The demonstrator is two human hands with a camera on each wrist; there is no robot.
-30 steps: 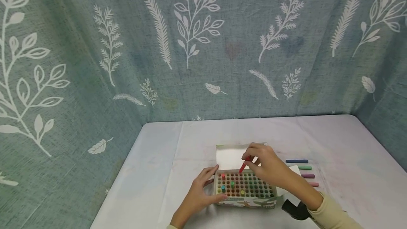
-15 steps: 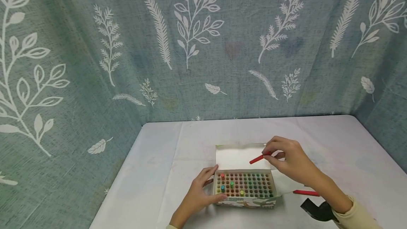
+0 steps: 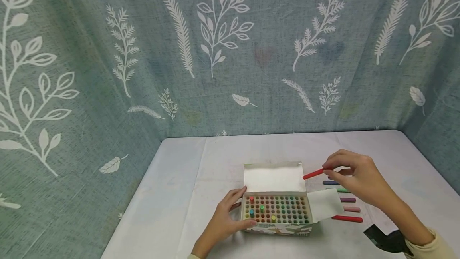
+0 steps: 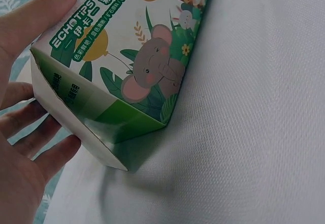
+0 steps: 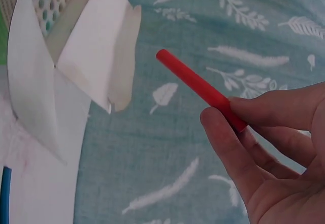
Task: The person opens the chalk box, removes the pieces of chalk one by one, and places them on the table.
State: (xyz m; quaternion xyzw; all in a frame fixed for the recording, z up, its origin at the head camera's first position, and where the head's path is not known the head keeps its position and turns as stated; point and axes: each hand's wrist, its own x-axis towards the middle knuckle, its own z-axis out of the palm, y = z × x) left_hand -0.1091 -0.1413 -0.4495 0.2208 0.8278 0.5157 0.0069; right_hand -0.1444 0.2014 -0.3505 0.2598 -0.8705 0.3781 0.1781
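A stick of red chalk is pinched near one end by the thumb and fingers of my right hand, held up right of the box. In the right wrist view that chalk points up and left. My left hand holds the left end of the chalk box, thumb at the front edge, fingers at the far side. The left wrist view shows the box's printed front and its side flap, with fingers against the flap. Several coloured sticks stand in the box's holes, among them a green one.
Loose sticks lie in a column right of the box: blue, green, purple, pink and red. The box's lid stands raised behind it; a white side flap spreads right.
My right hand has carried the red chalk from above the box's holes to the right, past the raised lid. My left hand has stayed on the box.
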